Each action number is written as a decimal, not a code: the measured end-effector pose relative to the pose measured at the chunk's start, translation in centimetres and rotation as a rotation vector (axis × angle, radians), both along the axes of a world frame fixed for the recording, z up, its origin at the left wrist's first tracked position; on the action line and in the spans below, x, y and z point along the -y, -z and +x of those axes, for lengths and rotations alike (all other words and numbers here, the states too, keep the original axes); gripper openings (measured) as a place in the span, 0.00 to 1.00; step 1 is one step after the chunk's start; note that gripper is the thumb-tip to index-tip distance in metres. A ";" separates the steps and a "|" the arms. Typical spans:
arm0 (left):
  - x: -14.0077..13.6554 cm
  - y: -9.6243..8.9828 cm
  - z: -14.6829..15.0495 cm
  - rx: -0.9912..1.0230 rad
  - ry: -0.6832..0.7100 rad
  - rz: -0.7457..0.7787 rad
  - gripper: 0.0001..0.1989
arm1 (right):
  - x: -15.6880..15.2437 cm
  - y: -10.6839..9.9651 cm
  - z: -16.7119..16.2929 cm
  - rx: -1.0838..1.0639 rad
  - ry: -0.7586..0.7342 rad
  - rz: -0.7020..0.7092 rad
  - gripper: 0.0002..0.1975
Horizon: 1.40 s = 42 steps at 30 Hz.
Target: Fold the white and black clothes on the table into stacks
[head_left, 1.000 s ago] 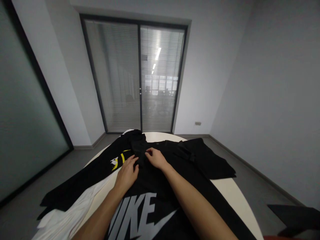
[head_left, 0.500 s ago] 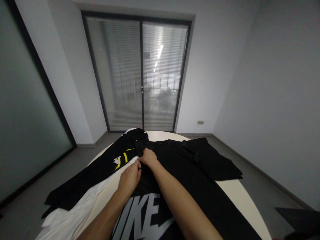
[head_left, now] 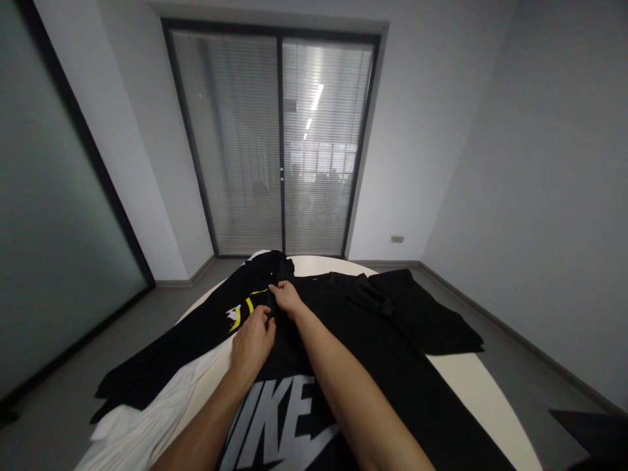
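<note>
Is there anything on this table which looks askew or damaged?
I see no damage. The white garment at the left lies creased, and the black shirt is bunched beside its sleeve on the right, uneven against its flatter body.

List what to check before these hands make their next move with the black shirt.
1. Black shirt lying on the table: ok.
2. Grey lettering facing up: ok.
3. Sleeve on the right smooth: not ok, creased and bunched near the shoulder.
4. Firm grip by the right hand: cannot tell; fingertips close together at dark cloth.
5. Firm grip by the left hand: cannot tell; fingers loosely curled.
</note>
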State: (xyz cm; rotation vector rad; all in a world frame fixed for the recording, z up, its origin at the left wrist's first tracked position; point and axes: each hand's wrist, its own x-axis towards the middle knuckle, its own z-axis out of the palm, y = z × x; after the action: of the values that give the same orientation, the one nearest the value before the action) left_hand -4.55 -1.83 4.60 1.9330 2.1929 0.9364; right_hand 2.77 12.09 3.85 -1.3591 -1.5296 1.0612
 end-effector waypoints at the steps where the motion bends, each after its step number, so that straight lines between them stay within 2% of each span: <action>1: -0.1 0.1 0.0 0.027 0.016 0.016 0.09 | 0.0 0.1 0.1 -0.045 -0.003 -0.008 0.09; 4: -0.1 0.1 0.1 0.077 0.066 0.018 0.09 | 0.1 0.2 0.9 -0.152 -0.002 -0.034 0.07; 10: 0.8 -0.3 0.7 -0.048 0.130 -0.211 0.08 | -0.3 0.7 3.3 -0.241 0.031 -0.082 0.06; 15: 0.7 0.1 1.6 0.103 0.244 -0.086 0.05 | 0.3 1.0 4.0 -0.237 -0.038 -0.104 0.13; 17: 0.8 0.3 2.1 0.148 0.283 -0.089 0.06 | 0.6 0.9 4.1 -0.213 -0.094 -0.100 0.18; 21: 1.4 0.6 2.8 0.180 0.373 -0.217 0.10 | 0.7 0.6 4.6 -0.126 -0.136 -0.052 0.25; 26: 1.6 0.7 2.8 0.199 0.483 -0.302 0.07 | 0.6 0.7 5.6 0.065 -0.096 0.020 0.33; 31: 1.1 1.0 3.1 0.375 0.515 -0.287 0.04 | 0.8 0.7 6.5 0.252 -0.043 0.072 0.40; 34: 1.1 1.1 3.3 0.406 0.554 -0.266 0.06 | 1.0 0.3 7.0 0.319 -0.069 0.137 0.35; 39: 1.9 0.6 2.7 0.103 0.783 -0.160 0.16 | 2.1 -0.6 8.9 0.497 -0.068 0.191 0.20; 42: 2.5 -0.1 2.2 -0.032 0.843 -0.199 0.16 | 3.7 -0.9 10.7 0.625 -0.057 0.169 0.18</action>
State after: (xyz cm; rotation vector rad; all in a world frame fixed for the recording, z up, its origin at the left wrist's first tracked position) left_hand -2.38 -4.29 4.70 2.4067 1.1717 0.5102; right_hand 13.49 8.40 4.74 -1.6194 -2.0597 0.5332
